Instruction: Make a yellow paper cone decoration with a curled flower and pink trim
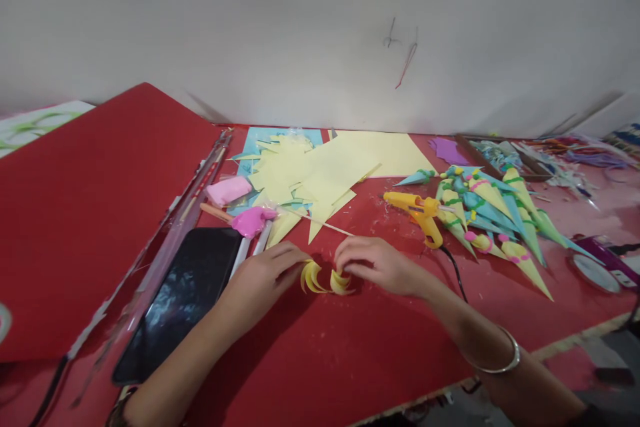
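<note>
In the head view, two small yellow curled paper pieces stand close together above the red tabletop, in front of me. My left hand point(270, 272) is closed, its fingertips at the upper edge of the left curled paper piece point(314, 277). My right hand point(377, 265) pinches the top of the right curled paper piece point(341, 282). Low down, the two pieces come very near each other; whether they are joined I cannot tell. A thin pale stick point(320, 221) lies just beyond the hands. Some fingertips are hidden behind the knuckles.
A yellow glue gun point(413, 203) lies right of centre, its black cord running toward me. Beyond it are several decorated paper cones point(500, 213). Pale yellow paper sheets point(330, 163) pile up at the back. A black phone point(185, 300) and pink packets point(250, 220) are on the left.
</note>
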Motion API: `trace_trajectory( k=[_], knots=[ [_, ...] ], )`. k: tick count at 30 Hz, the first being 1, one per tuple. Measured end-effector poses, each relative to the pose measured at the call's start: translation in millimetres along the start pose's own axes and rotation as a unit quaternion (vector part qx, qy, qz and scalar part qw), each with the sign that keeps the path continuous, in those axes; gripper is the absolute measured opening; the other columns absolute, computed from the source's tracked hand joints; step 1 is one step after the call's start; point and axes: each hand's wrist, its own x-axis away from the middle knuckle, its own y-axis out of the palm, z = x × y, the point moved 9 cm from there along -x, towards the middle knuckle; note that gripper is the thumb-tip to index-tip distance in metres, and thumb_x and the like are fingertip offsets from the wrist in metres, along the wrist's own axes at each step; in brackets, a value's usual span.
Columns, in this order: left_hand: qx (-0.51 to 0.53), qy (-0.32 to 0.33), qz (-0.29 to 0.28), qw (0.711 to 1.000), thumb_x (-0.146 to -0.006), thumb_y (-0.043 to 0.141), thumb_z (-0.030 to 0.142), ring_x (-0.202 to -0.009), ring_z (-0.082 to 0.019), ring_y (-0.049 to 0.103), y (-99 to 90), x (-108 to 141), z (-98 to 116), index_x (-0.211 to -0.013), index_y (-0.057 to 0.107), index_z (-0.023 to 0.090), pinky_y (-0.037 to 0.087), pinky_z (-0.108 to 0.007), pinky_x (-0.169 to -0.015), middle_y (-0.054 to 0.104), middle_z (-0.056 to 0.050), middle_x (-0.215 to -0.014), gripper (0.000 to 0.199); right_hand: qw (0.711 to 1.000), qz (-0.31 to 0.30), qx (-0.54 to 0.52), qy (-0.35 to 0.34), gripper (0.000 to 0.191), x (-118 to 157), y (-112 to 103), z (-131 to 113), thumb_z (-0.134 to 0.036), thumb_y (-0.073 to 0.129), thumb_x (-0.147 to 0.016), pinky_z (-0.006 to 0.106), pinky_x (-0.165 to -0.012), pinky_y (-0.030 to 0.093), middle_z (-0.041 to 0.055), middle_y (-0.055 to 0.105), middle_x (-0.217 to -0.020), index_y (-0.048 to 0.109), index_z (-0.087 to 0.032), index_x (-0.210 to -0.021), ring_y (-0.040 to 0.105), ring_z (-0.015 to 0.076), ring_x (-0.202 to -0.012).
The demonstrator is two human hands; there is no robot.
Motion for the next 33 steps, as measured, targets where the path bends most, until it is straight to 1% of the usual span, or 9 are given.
trace_trajectory(
  k=[1, 3, 6, 10, 19, 24, 28, 31, 33],
  knots=[
    [0.000, 0.003, -0.002, 1.000, -0.086, 0.040, 0.019, -0.078, -0.013, 0.059, 1.0, -0.2, 0.7, -0.089, 0.059, 0.021, 0.046, -0.024, -0.069, 0.063, -0.001, -0.086, 0.020, 1.000, -0.018, -0.003, -0.010, 0.016, 0.0, 5.3, -1.6, -0.014, 0.044, -0.086, 0.025, -0.076, 0.042, 0.0041, 0.057, -0.087, 0.060, -0.016, -0.082, 0.053, 0.0120, -0.082],
    [-0.005, 0.004, -0.010, 1.000, -0.086, 0.039, 0.020, -0.077, -0.013, 0.059, 3.7, -1.0, 1.4, -0.088, 0.059, 0.021, 0.045, -0.023, -0.068, 0.062, -0.001, -0.086, 0.020, 0.999, -0.035, -0.001, -0.020, 0.016, -0.1, 12.6, -2.5, -0.016, 0.045, -0.086, 0.025, -0.076, 0.042, 0.0041, 0.057, -0.088, 0.061, -0.017, -0.083, 0.053, 0.0119, -0.082],
    [-0.010, 0.003, -0.028, 1.000, -0.087, 0.038, 0.020, -0.078, -0.013, 0.058, 8.9, -2.3, 2.6, -0.089, 0.059, 0.022, 0.045, -0.023, -0.068, 0.062, -0.001, -0.087, 0.021, 1.000, -0.020, -0.001, -0.020, 0.013, -0.4, 14.2, -1.7, -0.019, 0.048, -0.085, 0.025, -0.076, 0.042, 0.0043, 0.058, -0.090, 0.061, -0.017, -0.083, 0.054, 0.0124, -0.083],
    [-0.008, 0.003, -0.057, 0.998, -0.088, 0.037, 0.022, -0.078, -0.013, 0.058, 14.6, -2.3, 5.5, -0.091, 0.058, 0.023, 0.044, -0.023, -0.068, 0.061, -0.001, -0.087, 0.021, 1.000, 0.013, -0.005, -0.005, 0.011, -0.3, 9.4, 0.0, -0.021, 0.049, -0.084, 0.025, -0.075, 0.043, 0.0039, 0.059, -0.086, 0.059, -0.016, -0.081, 0.054, 0.0126, -0.082],
    [0.008, 0.013, -0.086, 0.996, -0.087, 0.038, 0.019, -0.078, -0.012, 0.057, 21.7, 0.1, 7.0, -0.091, 0.059, 0.023, 0.044, -0.023, -0.068, 0.059, 0.000, -0.089, 0.021, 1.000, 0.020, 0.002, 0.018, 0.012, 0.3, 9.9, 6.3, -0.022, 0.047, -0.085, 0.027, -0.074, 0.044, 0.0035, 0.059, -0.085, 0.057, -0.017, -0.081, 0.054, 0.0127, -0.080],
    [0.012, 0.027, -0.099, 0.995, -0.087, 0.039, 0.018, -0.076, -0.012, 0.057, 25.2, 0.9, 8.6, -0.091, 0.061, 0.024, 0.043, -0.022, -0.066, 0.058, 0.000, -0.087, 0.023, 0.999, 0.026, 0.001, 0.021, 0.012, 0.5, 9.3, 5.0, -0.021, 0.047, -0.085, 0.026, -0.074, 0.044, 0.0031, 0.058, -0.085, 0.057, -0.017, -0.081, 0.053, 0.0122, -0.079],
    [0.001, 0.032, -0.084, 0.996, -0.087, 0.040, 0.020, -0.076, -0.012, 0.058, 22.0, 0.6, 11.1, -0.093, 0.060, 0.024, 0.044, -0.022, -0.066, 0.059, 0.000, -0.088, 0.022, 0.999, 0.033, 0.002, 0.024, 0.010, 1.0, 9.2, 4.8, -0.021, 0.049, -0.085, 0.026, -0.073, 0.044, 0.0032, 0.058, -0.084, 0.057, -0.017, -0.081, 0.053, 0.0121, -0.079],
    [0.004, 0.024, -0.038, 0.999, -0.086, 0.041, 0.020, -0.080, -0.013, 0.058, 9.8, -0.6, 13.0, -0.100, 0.057, 0.023, 0.045, -0.023, -0.069, 0.060, -0.002, -0.093, 0.022, 0.999, 0.035, 0.006, 0.024, 0.009, 1.4, 9.4, 5.0, -0.020, 0.049, -0.084, 0.026, -0.073, 0.044, 0.0033, 0.058, -0.085, 0.057, -0.017, -0.081, 0.053, 0.0123, -0.079],
    [0.013, 0.019, -0.003, 1.000, -0.085, 0.042, 0.020, -0.082, -0.013, 0.057, 0.1, -1.0, 14.1, -0.102, 0.055, 0.022, 0.045, -0.024, -0.071, 0.060, -0.002, -0.093, 0.021, 0.999, 0.034, 0.006, 0.021, 0.008, 1.7, 10.0, 4.3, -0.019, 0.049, -0.084, 0.026, -0.074, 0.044, 0.0031, 0.058, -0.084, 0.057, -0.017, -0.081, 0.053, 0.0121, -0.079]
  ],
)
